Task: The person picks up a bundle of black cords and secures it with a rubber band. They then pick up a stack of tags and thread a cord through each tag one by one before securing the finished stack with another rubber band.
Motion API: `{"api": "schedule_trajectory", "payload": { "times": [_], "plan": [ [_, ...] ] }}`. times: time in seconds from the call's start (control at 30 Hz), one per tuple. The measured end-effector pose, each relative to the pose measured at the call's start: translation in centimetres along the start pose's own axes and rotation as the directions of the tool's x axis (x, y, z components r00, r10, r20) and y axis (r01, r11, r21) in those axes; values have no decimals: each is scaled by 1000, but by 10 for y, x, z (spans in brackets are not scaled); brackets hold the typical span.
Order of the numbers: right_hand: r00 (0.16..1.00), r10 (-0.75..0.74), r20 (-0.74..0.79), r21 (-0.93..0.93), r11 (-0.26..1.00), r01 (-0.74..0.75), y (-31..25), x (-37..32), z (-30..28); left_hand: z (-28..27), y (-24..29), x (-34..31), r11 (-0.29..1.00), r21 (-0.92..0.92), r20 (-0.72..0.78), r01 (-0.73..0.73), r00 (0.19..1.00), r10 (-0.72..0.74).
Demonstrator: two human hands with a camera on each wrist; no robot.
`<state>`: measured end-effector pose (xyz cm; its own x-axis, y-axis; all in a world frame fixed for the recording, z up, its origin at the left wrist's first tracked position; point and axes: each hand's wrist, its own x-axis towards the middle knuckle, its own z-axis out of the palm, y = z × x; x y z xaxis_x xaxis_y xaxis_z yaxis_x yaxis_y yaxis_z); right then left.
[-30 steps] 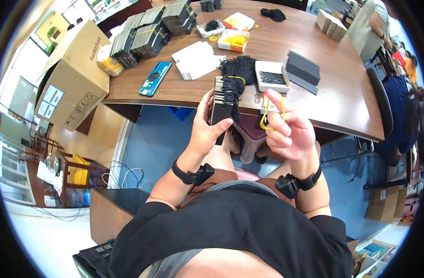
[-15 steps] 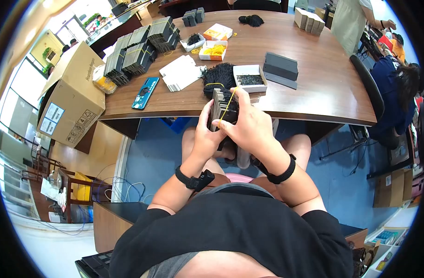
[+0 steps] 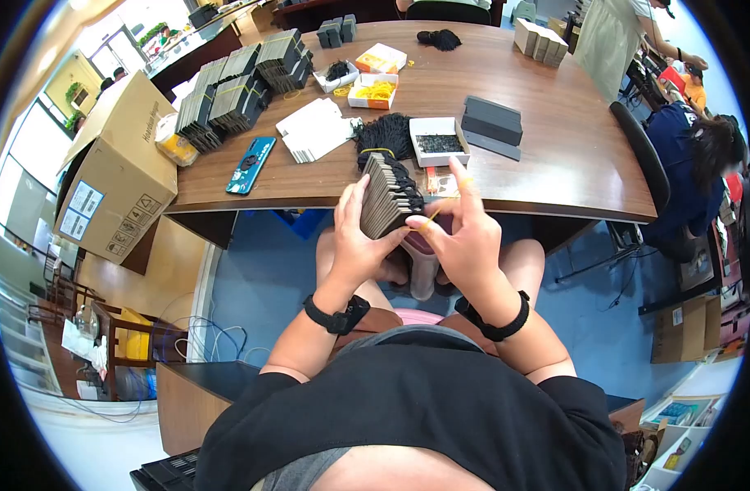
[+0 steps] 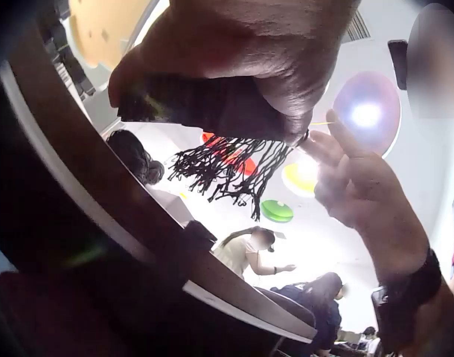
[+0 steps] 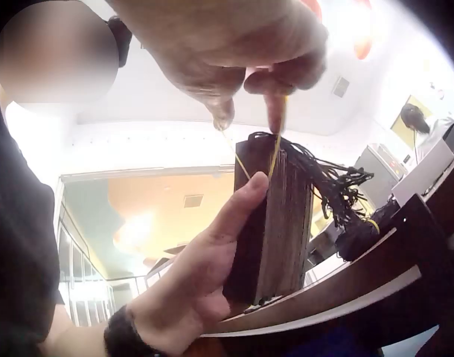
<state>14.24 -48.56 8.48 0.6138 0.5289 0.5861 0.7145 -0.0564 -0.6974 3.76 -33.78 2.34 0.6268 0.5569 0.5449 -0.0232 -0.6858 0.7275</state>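
My left hand (image 3: 356,227) grips a stack of thin dark hang tags (image 3: 385,198) just past the table's front edge, thumb on the near side. Black strings (image 4: 231,160) hang off one edge of the tags. A yellow rubber band (image 5: 275,152) is stretched between the thumb and fingers of my right hand (image 3: 475,233) and runs down to the left thumb (image 5: 249,193) at the stack's corner. Behind the stack, a bundle of black strings (image 3: 383,135) tied with a yellow band lies on the table.
An open white box of small black pieces (image 3: 439,141) stands behind my hands, beside a dark grey box (image 3: 491,123). White cards (image 3: 316,131) and a blue phone (image 3: 250,165) lie leftward. Farther back are banded tag stacks (image 3: 236,94) and a box of yellow rubber bands (image 3: 373,92).
My right hand has brought the rubber band leftward from beside the stack, across it, then to its near right corner. The left hand has kept its grip and turned the stack's edges upward.
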Motion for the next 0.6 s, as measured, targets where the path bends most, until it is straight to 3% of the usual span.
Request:
{"api": "schedule_trajectory", "payload": {
  "times": [0.03,0.07,0.17,0.2,0.27,0.37,0.43,0.53,0.6],
  "plan": [
    [994,-72,-86,79,994,79,1,-1,1,-2,1,2,996,75,-15,-52,998,53],
    [996,93,-11,255,963,-87,-3,-4,-4,-5,4,3,984,150,-27,-102,994,107],
    [979,-168,-119,213,958,191,-5,21,-8,-7,8,5,934,280,-18,-221,972,236],
    [959,-281,-45,4,959,282,-19,31,-19,-9,8,5,921,296,9,-253,965,263],
    [964,-263,38,-63,962,265,-27,50,-27,-11,6,5,894,310,62,-323,945,320],
    [962,-246,117,-179,948,264,-18,84,-29,-16,7,0,905,269,178,-330,940,290],
    [927,-194,322,-349,885,307,-7,98,-26,-15,7,-5,930,221,179,-295,949,259],
    [836,-256,485,-534,671,515,2,88,-25,-19,7,-5,972,140,118,-189,978,174],
    [807,-270,525,-513,655,554,-3,79,-35,-27,2,-2,982,44,157,-182,972,173]
  ]
}}
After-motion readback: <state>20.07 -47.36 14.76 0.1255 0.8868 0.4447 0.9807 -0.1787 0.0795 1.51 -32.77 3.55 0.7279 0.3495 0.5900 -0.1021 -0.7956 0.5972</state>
